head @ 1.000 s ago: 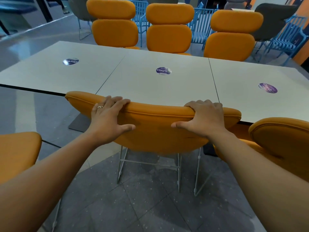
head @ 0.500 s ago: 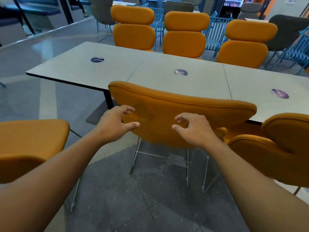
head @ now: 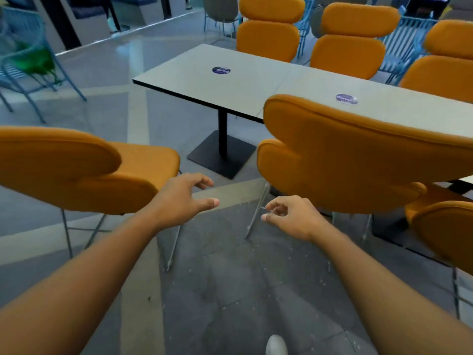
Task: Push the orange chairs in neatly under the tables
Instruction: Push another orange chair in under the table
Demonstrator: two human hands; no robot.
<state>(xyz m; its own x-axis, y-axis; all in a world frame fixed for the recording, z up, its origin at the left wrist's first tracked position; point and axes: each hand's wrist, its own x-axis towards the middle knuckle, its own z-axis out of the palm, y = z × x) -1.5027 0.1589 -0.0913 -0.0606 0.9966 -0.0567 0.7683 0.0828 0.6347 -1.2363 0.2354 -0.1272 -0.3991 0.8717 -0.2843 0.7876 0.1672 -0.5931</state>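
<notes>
1. Both hands have come off the backrest of the middle chair (head: 358, 160), which they gripped a second ago, and the view has swung left toward the next chair.
2. That middle chair now stands close against the table (head: 250, 80), its backrest overlapping the near edge, so I judge it pushed in.
3. At the left, the left chair (head: 76, 170) stands well apart from the table, out on the open floor (head: 230, 290) and seemingly angled away from the table's end.
4. Spread loosely, with thumb and fingers apart and holding nothing, the left hand (head: 181, 201) hangs just beside that chair's seat edge.
5. Nearer the middle chair's metal leg, the right hand (head: 291, 216) is half curled, thumb close to the forefinger; it seems empty, though blur makes it hard to say whether the fingertips touch the leg behind them.
6. The step in hand, as I judge it, is reaching for the left chair.
7. To do it well, take the top of the backrest with one hand near each end, as wide as the back allows, so the chair does not twist.
8. Turn it square to the table's edge first, then slide it straight in.
9. Steer the legs clear of the black base (head: 222, 155) under the table, and line its back up with the middle chair beside it.
</notes>
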